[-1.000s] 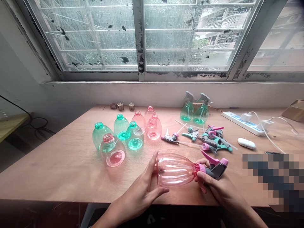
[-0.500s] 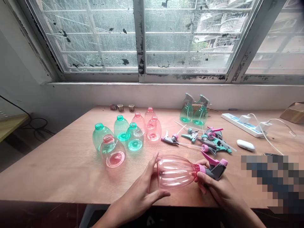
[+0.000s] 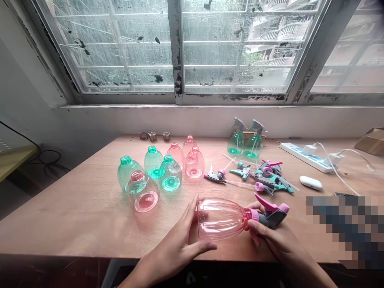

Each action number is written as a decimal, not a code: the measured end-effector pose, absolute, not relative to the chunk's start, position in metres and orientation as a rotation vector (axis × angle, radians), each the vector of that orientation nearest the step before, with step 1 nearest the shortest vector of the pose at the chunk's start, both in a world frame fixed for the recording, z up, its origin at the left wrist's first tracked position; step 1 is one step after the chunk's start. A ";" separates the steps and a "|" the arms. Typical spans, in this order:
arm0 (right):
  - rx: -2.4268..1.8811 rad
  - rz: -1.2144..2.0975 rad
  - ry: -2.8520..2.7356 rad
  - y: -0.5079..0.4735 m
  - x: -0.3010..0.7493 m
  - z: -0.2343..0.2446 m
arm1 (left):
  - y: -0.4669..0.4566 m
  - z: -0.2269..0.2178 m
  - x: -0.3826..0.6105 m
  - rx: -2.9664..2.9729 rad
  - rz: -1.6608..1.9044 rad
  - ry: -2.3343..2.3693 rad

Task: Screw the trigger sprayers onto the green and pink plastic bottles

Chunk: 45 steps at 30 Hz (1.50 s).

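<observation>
A clear pink spray bottle (image 3: 220,219) lies sideways above the table's front edge, its base to the left. On its neck sits a pink and grey trigger sprayer (image 3: 271,214). The fingers of my right hand (image 3: 268,236) are closed round the neck and the pink collar. Cupped about the base is my left hand (image 3: 183,236), thumb stretched out below and fingers at the far side, partly hidden behind the bottle. Beyond the hands lies a pile of loose trigger sprayers (image 3: 270,178) in grey, pink and green, with thin tubes.
Open green bottles (image 3: 170,174) and pink bottles (image 3: 194,162) stand left of centre. Two green bottles with sprayers (image 3: 253,145) stand at the back. A power strip (image 3: 307,157), a white case (image 3: 311,183) and a blurred patch are at right. Small square pots (image 3: 152,136) sit at the far edge.
The pink bottle has turned slightly about its length, as its highlights differ, and its base sits a little further left. Both hands stay nearly in place; the other things have not moved.
</observation>
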State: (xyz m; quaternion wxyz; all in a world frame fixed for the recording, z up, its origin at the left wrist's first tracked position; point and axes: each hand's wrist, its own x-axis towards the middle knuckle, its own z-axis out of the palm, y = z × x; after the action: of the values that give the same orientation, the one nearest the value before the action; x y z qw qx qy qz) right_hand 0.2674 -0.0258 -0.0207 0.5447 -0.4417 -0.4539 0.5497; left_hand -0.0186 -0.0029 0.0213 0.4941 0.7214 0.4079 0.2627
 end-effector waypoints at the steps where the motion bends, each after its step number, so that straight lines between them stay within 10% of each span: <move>1: -1.042 1.305 -1.069 -0.026 0.267 -0.020 | -0.004 0.021 -0.019 1.754 0.654 0.972; 45: -1.032 1.298 -1.080 -0.020 0.273 -0.032 | -0.003 0.015 -0.018 1.733 0.750 0.896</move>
State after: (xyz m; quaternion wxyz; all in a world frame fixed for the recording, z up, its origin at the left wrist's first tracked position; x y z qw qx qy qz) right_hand 0.2735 -0.0200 -0.0320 0.5491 -0.4360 -0.4562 0.5480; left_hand -0.0175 -0.0027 0.0152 0.5020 0.7171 0.3707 0.3103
